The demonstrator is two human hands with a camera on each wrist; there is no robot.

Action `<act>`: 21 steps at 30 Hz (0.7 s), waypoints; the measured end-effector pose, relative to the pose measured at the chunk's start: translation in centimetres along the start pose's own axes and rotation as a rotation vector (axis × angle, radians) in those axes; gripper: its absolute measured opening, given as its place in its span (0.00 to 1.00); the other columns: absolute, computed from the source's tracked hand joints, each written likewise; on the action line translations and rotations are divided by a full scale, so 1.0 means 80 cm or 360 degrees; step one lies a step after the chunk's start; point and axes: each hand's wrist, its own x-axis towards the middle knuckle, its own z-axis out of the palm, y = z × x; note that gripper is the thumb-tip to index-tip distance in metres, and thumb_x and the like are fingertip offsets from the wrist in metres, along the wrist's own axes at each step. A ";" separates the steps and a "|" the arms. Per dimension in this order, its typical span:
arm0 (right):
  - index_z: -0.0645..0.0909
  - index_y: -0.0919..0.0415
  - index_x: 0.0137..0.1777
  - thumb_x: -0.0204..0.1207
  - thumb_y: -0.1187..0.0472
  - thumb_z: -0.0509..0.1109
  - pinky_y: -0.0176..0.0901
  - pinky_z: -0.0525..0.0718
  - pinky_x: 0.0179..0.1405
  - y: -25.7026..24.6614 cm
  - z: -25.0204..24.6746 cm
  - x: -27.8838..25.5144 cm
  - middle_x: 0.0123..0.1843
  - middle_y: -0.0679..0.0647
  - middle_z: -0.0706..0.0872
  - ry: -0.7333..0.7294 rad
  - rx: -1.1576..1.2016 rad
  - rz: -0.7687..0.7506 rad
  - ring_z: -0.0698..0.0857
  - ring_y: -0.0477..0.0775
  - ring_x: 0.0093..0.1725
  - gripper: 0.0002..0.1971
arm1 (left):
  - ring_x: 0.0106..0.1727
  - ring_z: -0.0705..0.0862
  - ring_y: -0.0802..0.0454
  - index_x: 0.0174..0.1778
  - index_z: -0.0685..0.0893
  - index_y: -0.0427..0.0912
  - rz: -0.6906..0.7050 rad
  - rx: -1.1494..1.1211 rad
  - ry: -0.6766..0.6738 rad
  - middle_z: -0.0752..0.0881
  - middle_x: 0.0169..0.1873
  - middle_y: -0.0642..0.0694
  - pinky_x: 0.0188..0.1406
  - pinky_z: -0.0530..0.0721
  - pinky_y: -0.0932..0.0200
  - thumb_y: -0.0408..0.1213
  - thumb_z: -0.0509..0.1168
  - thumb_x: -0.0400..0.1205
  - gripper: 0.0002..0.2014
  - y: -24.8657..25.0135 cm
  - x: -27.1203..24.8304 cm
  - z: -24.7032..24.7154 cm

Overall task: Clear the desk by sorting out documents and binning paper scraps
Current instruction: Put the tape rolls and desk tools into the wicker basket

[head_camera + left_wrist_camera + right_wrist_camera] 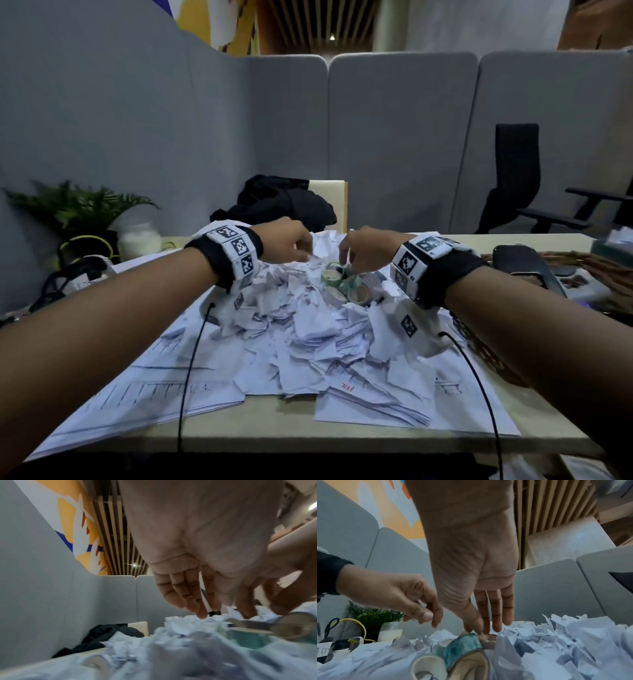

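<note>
Paper scraps (308, 329) under left hand (291, 241) (fingers loose), right hand (368, 250) fingertips touching tape rolls (346, 286)

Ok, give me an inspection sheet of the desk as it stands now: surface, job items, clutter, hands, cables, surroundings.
Surface: pale desk, mostly covered by paper.
Job's things: heap of torn paper scraps on printed sheets; no bin seen.
Clutter: tape rolls in the heap; black cloth; potted plant; woven basket at right.
Hands: left hand above the scraps, fingers loosely curled, holding nothing visible; right hand reaching down, fingers straight, at the tape rolls.
Cables: black wrist cables over the sheets; yellow cable at left.
Surroundings: grey partition panels; black office chair.
</note>
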 end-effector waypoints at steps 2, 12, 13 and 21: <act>0.87 0.58 0.61 0.79 0.65 0.65 0.45 0.82 0.55 -0.001 0.002 0.003 0.60 0.56 0.87 -0.0023 -0.0046 0.0017 0.85 0.58 0.56 0.14 | 0.43 0.82 0.58 0.51 0.89 0.47 0.0103 -0.0086 -0.0005 0.88 0.45 0.54 0.40 0.75 0.71 0.42 0.68 0.81 0.07 0.017 0.003 0.005; 0.89 0.53 0.59 0.71 0.55 0.78 0.36 0.75 0.41 0.008 0.003 -0.012 0.51 0.48 0.86 -0.0145 -0.0018 -0.0167 0.80 0.50 0.49 0.15 | 0.48 0.82 0.45 0.49 0.88 0.41 0.0180 0.0043 -0.0065 0.85 0.50 0.43 0.41 0.75 0.61 0.40 0.69 0.80 0.07 0.037 0.031 0.037; 0.89 0.53 0.57 0.72 0.54 0.78 0.37 0.77 0.42 0.014 0.000 -0.012 0.52 0.49 0.88 -0.0068 0.0008 -0.0160 0.82 0.50 0.48 0.14 | 0.49 0.82 0.46 0.49 0.88 0.40 0.0153 -0.0007 -0.0015 0.85 0.50 0.43 0.42 0.75 0.60 0.40 0.68 0.81 0.08 0.037 0.032 0.033; 0.82 0.63 0.32 0.67 0.53 0.77 0.47 0.82 0.35 0.039 -0.010 -0.001 0.34 0.56 0.86 0.0196 0.0145 0.0150 0.82 0.55 0.35 0.13 | 0.43 0.83 0.49 0.28 0.74 0.42 -0.0018 -0.0455 0.0233 0.86 0.41 0.46 0.46 0.85 0.47 0.37 0.67 0.76 0.12 0.038 0.041 0.007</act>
